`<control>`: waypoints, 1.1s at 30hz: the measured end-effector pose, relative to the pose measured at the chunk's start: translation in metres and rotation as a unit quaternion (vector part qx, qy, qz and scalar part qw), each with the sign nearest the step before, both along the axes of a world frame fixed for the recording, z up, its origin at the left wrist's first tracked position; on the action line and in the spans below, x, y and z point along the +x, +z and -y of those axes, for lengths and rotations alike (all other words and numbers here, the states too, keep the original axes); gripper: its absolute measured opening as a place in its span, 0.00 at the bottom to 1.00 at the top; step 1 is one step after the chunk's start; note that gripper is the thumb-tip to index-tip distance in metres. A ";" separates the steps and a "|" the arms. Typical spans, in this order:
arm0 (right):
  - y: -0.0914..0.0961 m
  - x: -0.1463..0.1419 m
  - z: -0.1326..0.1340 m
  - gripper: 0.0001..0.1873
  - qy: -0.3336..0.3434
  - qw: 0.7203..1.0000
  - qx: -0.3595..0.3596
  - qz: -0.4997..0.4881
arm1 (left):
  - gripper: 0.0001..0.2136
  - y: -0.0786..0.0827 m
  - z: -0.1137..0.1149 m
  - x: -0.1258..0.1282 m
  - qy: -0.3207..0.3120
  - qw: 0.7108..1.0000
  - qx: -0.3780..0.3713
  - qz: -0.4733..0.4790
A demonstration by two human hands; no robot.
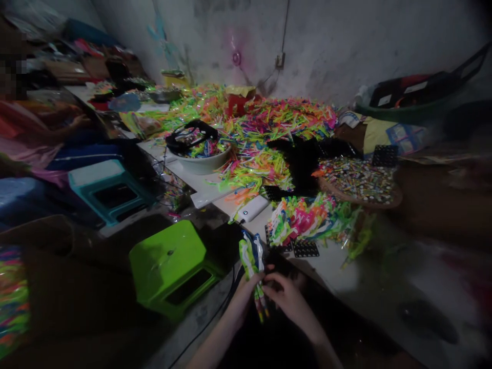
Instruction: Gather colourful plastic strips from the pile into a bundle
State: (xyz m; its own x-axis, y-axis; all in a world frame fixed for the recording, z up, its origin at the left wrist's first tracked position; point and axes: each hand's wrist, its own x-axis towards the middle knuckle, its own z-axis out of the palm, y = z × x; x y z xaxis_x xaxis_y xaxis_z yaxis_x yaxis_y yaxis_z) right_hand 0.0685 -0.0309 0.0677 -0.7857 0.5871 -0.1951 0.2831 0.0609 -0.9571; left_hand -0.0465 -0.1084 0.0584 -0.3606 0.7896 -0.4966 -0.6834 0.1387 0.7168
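My left hand (242,300) and my right hand (286,297) meet low in the middle of the head view. Both are closed around a small bundle of wrapped neon toys (252,261), green, white and blue, which sticks up from between my fingers. Just beyond it on the white table (330,261) lies a heap of similar bright pieces (307,218) over black grid trays (305,249). A large pile of neon pieces (265,133) covers the far table.
A white bowl (202,161) with a black headset stands mid-table. A flat basket of small items (359,182) sits to the right. A green stool (169,264) and a teal stool (109,187) stand left. Another person's arm (57,125) shows at far left.
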 end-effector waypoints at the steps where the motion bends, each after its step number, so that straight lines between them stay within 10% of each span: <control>1: -0.001 0.000 0.001 0.12 0.000 1.000 -0.022 -0.004 | 0.20 0.001 -0.001 0.001 -0.010 1.000 -0.008 -0.017; 17: -0.003 0.044 -0.033 0.19 -0.207 0.956 -0.143 -0.150 | 0.18 -0.008 -0.012 0.011 0.039 0.997 -0.016 0.061; 33: -0.046 -0.018 -0.097 0.19 -0.255 0.949 0.176 -0.053 | 0.15 -0.011 -0.012 0.006 0.074 0.996 -0.031 0.047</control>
State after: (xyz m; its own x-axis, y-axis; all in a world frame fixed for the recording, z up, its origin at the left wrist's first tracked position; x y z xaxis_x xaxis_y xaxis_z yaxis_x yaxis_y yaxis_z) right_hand 0.0500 0.0657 0.0214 -0.3869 0.9101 0.1482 0.2648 0.2636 -0.9276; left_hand -0.0405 -0.0961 0.0479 -0.4198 0.6976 -0.5806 -0.7638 0.0741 0.6412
